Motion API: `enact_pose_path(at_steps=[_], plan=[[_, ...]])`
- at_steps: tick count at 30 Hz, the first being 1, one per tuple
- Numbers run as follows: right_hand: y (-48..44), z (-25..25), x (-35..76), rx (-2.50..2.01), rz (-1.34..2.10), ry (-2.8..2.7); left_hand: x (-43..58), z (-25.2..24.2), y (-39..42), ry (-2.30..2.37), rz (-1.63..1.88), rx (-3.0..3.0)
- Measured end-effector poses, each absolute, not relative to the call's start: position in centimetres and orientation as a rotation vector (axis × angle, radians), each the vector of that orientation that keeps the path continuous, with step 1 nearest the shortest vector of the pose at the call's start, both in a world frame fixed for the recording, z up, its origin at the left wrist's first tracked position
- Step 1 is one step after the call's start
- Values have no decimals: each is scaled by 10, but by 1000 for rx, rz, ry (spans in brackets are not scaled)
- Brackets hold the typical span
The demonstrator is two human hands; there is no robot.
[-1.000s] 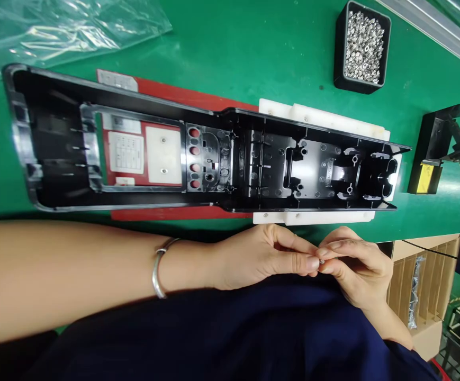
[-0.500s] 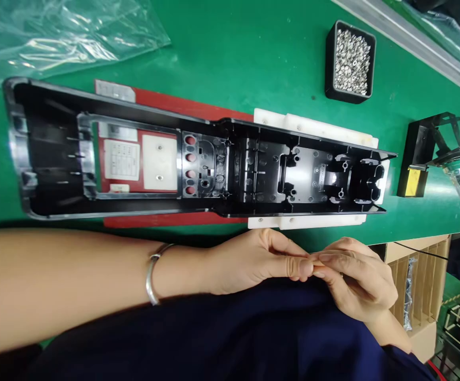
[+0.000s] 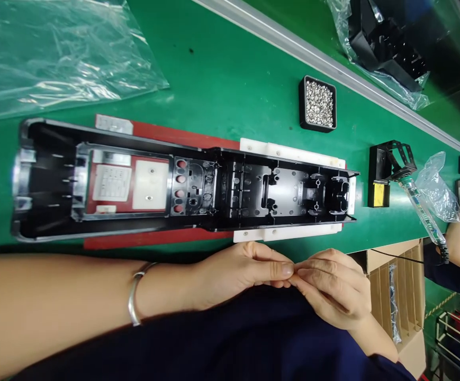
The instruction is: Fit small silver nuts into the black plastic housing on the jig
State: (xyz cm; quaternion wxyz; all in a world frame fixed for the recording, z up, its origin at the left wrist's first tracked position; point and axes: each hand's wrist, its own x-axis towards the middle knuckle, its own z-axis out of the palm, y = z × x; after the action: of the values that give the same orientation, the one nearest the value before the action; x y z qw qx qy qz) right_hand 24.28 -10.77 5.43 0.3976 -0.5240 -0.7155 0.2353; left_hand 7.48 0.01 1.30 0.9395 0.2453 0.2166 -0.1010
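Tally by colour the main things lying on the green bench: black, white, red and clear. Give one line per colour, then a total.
Black: 3: long plastic housing, tray of screws, small bracket
White: 1: fixture block
Red: 1: mat
Clear: 1: plastic bag
Total: 6

So the long housing [image 3: 182, 182] runs across the middle of the frame, sitting on a flat mat [image 3: 154, 241] with a fixture block [image 3: 293, 232] under its right end. Plastic bag [image 3: 55, 53] is upper left. Tray of screws [image 3: 317, 103] sits upper right, a bracket [image 3: 384, 174] further right. Both hands, left hand [image 3: 237, 272] and right hand [image 3: 333, 288], meet fingertip to fingertip just below the housing.
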Motion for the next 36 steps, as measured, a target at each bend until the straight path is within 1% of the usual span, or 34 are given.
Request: enact_pose_path(at_steps=[7,11,13,19,21,28,36], plan=[[-107,49,241,-1307,563,-1797,75,8,-5,461,-191,393],[-104,55,245,-1320,634,-1833,76,9,-4,456,-175,377],[-100,61,252,-1339,618,-1860,76,9,-4,458,-154,334],[-59,72,285,-1507,274,-1834,77,10,-5,480,-144,306],[-42,71,293,-1515,208,-1864,78,10,-5,480,-153,301],[-14,69,301,-1533,278,-2050,79,10,-4,466,-173,284],[-12,70,306,-1593,334,-2050,80,7,-3,457,-179,253]])
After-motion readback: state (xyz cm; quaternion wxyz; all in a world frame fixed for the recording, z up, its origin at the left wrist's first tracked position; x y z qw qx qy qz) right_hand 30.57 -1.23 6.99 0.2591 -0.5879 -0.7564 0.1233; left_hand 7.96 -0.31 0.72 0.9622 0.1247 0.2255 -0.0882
